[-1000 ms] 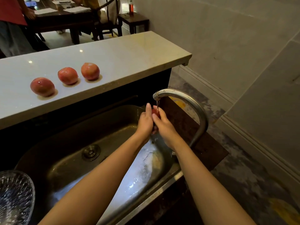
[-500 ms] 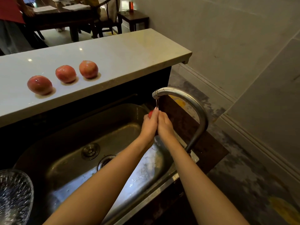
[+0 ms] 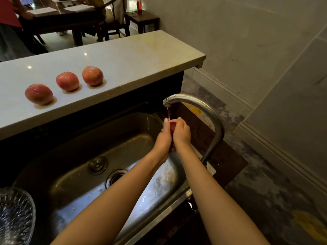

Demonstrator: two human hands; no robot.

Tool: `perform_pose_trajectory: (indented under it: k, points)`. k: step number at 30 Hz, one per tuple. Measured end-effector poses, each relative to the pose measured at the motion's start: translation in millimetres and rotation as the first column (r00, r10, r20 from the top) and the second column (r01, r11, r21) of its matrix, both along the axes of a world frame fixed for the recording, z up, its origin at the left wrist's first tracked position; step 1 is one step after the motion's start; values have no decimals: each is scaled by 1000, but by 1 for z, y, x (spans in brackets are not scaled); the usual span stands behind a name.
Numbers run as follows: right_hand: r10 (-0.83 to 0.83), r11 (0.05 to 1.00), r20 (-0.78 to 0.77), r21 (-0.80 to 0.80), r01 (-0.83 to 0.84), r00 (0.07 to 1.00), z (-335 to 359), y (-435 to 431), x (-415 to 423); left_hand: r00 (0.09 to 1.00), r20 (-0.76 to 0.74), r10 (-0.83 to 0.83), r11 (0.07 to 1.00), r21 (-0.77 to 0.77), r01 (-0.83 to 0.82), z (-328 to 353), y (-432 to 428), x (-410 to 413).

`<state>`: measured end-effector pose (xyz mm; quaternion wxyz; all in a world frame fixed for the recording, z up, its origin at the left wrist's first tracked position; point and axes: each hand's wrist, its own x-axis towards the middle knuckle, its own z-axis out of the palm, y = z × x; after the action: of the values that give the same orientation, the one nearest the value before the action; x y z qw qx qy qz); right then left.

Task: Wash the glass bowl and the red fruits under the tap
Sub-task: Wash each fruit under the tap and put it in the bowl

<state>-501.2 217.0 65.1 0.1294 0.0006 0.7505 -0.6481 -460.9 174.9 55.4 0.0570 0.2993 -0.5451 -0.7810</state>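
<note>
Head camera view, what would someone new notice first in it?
The left hand and right hand clasp a small red fruit under the thin stream from the curved steel tap, over the right end of the steel sink. Behind, three wet round red fruits sit in a row on the pale stone counter, each in a small puddle. A clear patterned glass bowl shows at the bottom left corner.
</note>
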Motion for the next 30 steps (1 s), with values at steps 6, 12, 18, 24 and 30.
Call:
perform_pose_trajectory:
  k: [6, 12, 18, 24, 30]
  points:
    - [198, 972, 4, 126, -197, 980, 7, 6, 4, 992, -50, 119, 984, 137, -111, 0, -1, -4]
    - [589, 775, -194, 410, -480, 785, 6, 31, 18, 998, -9, 64, 966, 252, -60, -2, -20, -11]
    - [460, 440, -90, 887, -139, 883, 4, 56, 35, 998, -63, 21, 875, 484, 12, -6, -19, -18]
    - [496, 300, -11, 941, -159, 868, -2, 62, 49, 992, -80, -96, 991, 88, 103, -3, -19, -18]
    - [563, 222, -35, 969, -110, 826, 1, 60, 61, 977, 37, -211, 918, -337, 211, -2, -28, 0]
